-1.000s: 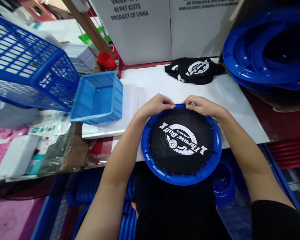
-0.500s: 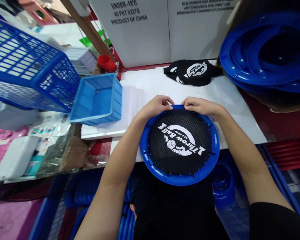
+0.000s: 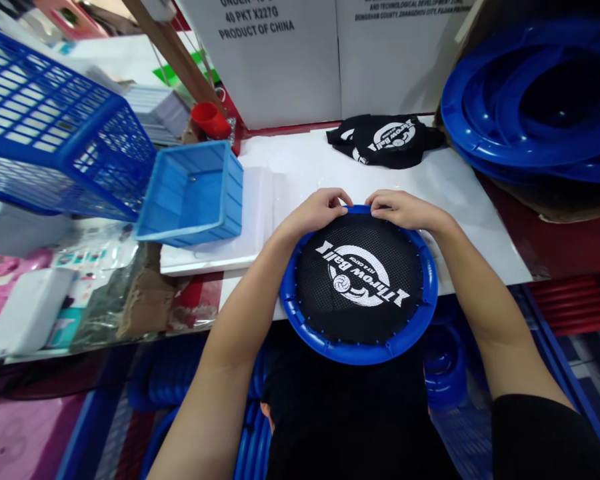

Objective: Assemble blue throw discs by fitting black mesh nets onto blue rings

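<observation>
A round blue throw-ball disc (image 3: 359, 351) with black mesh printed "Throw Ball" overhangs the front edge of the white worktop. My left hand (image 3: 325, 208) pinches its far rim, left of the middle, with thumb and fingers. Close beside it, my right hand (image 3: 400, 208) grips the same rim a little to the right. The black mesh (image 3: 330, 303) spans the ring and is caught on small pegs round its edge. Beyond my hands lies a pile of black printed mesh pieces (image 3: 387, 141).
Blue plastic rings (image 3: 505, 150) are stacked at the right in a box. On the left stand a light-blue bin (image 3: 187, 237), a large blue basket (image 3: 63, 157) and a red cup (image 3: 211, 122). White cartons (image 3: 295, 80) wall off the back.
Both hands keep hold of the rim and have shifted only slightly. The surroundings sit a little higher in the picture as the view tilts.
</observation>
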`<action>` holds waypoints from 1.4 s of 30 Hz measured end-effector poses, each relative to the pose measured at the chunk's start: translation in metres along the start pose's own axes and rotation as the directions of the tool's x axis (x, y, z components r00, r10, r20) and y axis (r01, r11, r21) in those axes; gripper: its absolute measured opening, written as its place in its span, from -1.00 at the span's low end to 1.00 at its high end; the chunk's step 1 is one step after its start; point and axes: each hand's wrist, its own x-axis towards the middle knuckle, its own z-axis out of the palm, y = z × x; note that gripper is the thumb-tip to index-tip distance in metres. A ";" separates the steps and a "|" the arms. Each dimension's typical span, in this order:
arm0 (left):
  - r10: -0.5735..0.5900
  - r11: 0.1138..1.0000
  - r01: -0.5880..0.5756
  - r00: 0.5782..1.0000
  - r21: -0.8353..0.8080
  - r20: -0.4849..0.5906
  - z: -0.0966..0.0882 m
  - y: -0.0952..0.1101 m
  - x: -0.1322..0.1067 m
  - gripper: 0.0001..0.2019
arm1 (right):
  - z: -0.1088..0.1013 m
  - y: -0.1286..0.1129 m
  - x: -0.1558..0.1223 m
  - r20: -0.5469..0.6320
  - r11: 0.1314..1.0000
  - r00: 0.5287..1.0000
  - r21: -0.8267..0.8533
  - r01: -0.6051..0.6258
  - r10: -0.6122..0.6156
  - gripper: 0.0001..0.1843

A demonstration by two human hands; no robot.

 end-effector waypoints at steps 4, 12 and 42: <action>0.008 0.999 -0.007 1.000 -0.047 0.020 -0.001 -0.001 0.000 -0.83 | -0.001 0.002 0.001 0.012 1.000 1.000 -0.006 -0.001 0.001 -0.77; 0.044 0.998 -0.046 0.998 0.041 0.047 -0.002 -0.004 0.002 -0.80 | 0.002 -0.001 0.000 -0.004 0.997 0.999 0.065 -0.036 0.036 -0.77; 0.059 0.992 -0.055 0.998 0.111 -0.035 0.015 0.009 0.001 -0.85 | 0.029 -0.010 0.015 -0.190 0.989 0.972 0.082 -0.123 0.136 -0.84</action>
